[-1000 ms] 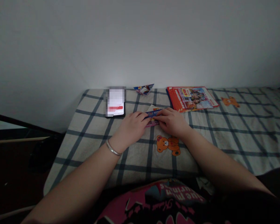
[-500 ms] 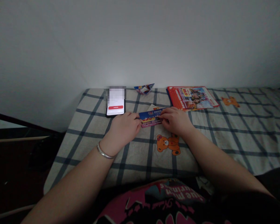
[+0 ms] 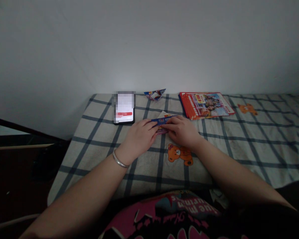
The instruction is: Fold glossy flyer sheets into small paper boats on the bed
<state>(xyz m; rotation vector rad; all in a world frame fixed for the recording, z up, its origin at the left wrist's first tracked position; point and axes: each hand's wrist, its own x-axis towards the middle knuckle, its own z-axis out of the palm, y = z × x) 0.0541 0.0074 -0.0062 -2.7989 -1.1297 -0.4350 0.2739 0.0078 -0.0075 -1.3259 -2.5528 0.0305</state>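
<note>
A folded flyer (image 3: pixel 161 121), blue above and pinkish below, lies on the checked cloth between my hands. My left hand (image 3: pixel 141 136), with a silver bangle at its wrist, has its fingers closed over the flyer's left part. From the other side, the fingers of my right hand (image 3: pixel 183 132) press together on its right part. Both sets of fingertips are close to each other and cover much of the print. Just behind the flyer a pale paper corner (image 3: pixel 165 114) sticks up; whether it belongs to the same sheet I cannot tell.
A lit phone (image 3: pixel 126 118) lies beyond my left hand. Near the wall (image 3: pixel 149 46) sits a small folded paper boat (image 3: pixel 154 95). To its right is a stack of red and blue flyers (image 3: pixel 211 105). The checked cloth (image 3: pixel 94 132) ends at a left edge above dark floor.
My left hand has slid right along the flyer and my right hand slightly left. The gap between them has narrowed, so less of the flyer shows.
</note>
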